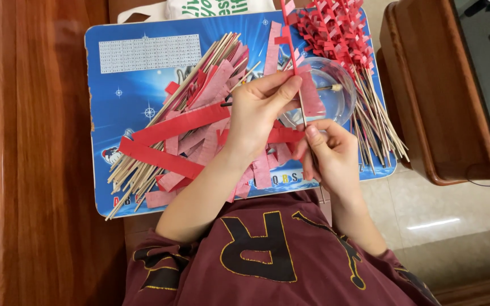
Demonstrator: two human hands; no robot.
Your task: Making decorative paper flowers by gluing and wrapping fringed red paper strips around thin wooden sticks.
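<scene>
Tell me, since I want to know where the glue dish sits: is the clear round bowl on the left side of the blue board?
No: the clear bowl sits at the blue board's right side, beside the finished red-wrapped sticks.

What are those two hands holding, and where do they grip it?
Both hold one thin stick with a red paper strip on it. The left hand pinches the paper near the stick's middle; the right hand grips the stick's lower end.

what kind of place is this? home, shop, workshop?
Most likely a home, with craft work done on a lap desk. The blue printed board sits between a wooden bench or cabinet and a wooden side table, over a glossy tiled floor. No workshop fittings show.
</scene>
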